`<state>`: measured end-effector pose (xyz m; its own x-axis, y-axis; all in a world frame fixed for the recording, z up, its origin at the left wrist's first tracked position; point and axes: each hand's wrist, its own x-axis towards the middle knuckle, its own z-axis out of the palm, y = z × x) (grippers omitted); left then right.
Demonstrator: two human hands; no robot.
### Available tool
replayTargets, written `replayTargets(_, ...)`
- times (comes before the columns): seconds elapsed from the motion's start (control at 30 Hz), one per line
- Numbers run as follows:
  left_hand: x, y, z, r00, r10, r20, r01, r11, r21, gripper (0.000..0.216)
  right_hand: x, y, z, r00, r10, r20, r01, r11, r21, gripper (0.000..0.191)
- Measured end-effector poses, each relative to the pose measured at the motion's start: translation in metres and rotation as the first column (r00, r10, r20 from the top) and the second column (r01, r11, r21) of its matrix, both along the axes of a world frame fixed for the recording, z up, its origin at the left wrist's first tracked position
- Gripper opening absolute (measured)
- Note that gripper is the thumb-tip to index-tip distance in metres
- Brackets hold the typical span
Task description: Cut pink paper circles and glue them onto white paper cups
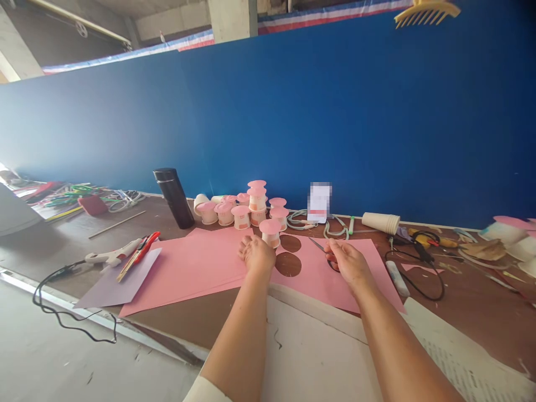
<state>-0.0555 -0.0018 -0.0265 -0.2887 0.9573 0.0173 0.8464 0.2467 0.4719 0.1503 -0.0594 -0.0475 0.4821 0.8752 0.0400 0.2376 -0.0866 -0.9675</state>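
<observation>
A large pink paper sheet point(196, 268) lies on the brown table, with two round holes point(288, 263) cut out of it. My left hand point(256, 254) rests closed on the sheet, just left of a paper cup with a pink lid point(270, 233). My right hand point(348, 262) grips scissors point(320, 246) whose blades point left toward the holes. Behind the sheet stand several more pink-lidded cups point(243, 209).
A black flask point(173, 198) stands behind the sheet. A glue gun point(111, 255), a red cutter point(142, 250) and a lilac sheet point(121, 279) lie at the left. A stack of plain cups point(380, 223), cables and tools lie at the right. A blue wall point(293, 123) backs the table.
</observation>
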Motion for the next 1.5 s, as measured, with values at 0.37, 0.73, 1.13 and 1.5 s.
replayTargets(0.37, -0.011, 0.004, -0.013, 0.895, -0.360, 0.264, 0.394, 0.914, -0.091, 0.024, -0.009, -0.005, 0.009, 0.991, 0.044, 0.124, -0.042, 0.999, -0.018, 0.037)
replayTargets(0.73, -0.015, 0.006, -0.002, 0.988, -0.148, -0.038, 0.145, 0.986, -0.081, 0.042, -0.010, -0.004, 0.007, 0.984, 0.082, 0.160, -0.077, 0.996, -0.036, 0.031)
replayTargets(1.13, -0.013, 0.008, -0.004, 0.984, -0.167, -0.066, 0.160, 0.982, -0.101, 0.041, -0.015, -0.006, 0.012, 0.979, 0.111, 0.172, -0.098, 0.992, -0.085, 0.020)
replayTargets(1.5, -0.011, 0.005, -0.008, 0.964, -0.258, -0.065, 0.256, 0.966, -0.029, 0.051, -0.017, -0.005, 0.008, 0.972, 0.126, 0.199, -0.113, 0.991, -0.074, 0.019)
